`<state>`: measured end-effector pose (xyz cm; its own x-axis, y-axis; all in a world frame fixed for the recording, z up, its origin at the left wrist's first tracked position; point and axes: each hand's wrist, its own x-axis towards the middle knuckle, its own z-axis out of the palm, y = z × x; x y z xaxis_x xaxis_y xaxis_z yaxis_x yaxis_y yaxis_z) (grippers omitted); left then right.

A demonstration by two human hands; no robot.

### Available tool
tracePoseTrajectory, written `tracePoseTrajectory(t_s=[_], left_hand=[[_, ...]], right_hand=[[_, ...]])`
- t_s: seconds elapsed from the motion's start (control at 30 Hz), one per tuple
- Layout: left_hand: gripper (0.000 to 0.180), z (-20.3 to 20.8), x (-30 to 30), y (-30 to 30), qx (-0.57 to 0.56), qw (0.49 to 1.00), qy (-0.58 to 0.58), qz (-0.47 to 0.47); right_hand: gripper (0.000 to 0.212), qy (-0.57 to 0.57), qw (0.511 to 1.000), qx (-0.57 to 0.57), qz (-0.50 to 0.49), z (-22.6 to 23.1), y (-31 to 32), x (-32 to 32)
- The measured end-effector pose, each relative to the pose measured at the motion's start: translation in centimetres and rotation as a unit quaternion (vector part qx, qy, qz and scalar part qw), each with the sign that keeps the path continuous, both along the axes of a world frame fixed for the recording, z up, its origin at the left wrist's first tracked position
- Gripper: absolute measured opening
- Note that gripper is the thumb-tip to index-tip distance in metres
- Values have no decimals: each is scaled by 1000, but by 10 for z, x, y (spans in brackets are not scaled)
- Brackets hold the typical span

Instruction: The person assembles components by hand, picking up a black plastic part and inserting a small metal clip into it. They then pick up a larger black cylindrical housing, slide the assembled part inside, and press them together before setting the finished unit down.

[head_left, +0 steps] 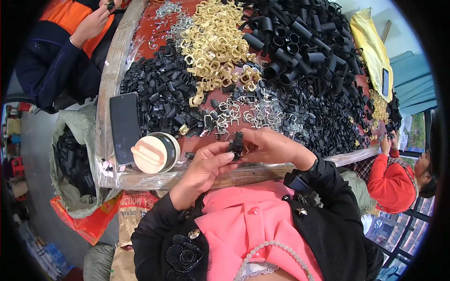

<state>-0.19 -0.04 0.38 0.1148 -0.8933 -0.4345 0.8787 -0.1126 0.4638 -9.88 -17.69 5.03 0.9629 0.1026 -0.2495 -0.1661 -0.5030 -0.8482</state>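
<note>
Pale necklace beads (271,243) are lying nearest the camera, over a pink top (234,210). Beyond them, I am observing one small black part (236,145) being held above the near edge of the table (104,100). Left hand (206,164) is grasping the part between thumb and fingers; right hand (275,146) is pinching its right side. To the left, a lidded jar (157,152) is standing beside a dark phone (125,129). Silver clips (226,113) are lying beyond the hands; gold clips (212,44) and black tubes (304,44) are forming heaps farther off.
</note>
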Motion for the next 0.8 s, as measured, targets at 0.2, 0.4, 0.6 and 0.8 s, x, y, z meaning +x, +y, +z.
tracePoseTrajectory(t_s=[0.2, 0.4, 0.6, 0.8], left_hand=[[31, -7, -6, -2, -21, 1000, 4, 5], [29, -14, -5, -3, -69, 996, 36, 50], [28, -15, -5, -4, -99, 985, 97, 99], [26, -7, -2, -6, -33, 994, 77, 73]], right_hand=[[29, -25, 999, 3, -21, -1, 4, -3], [34, -21, 995, 23, -98, 2, 15, 1], [37, -166, 976, -40, -136, -17, 15, -9], [39, -242, 957, -135, -85, -11, 0, -18]])
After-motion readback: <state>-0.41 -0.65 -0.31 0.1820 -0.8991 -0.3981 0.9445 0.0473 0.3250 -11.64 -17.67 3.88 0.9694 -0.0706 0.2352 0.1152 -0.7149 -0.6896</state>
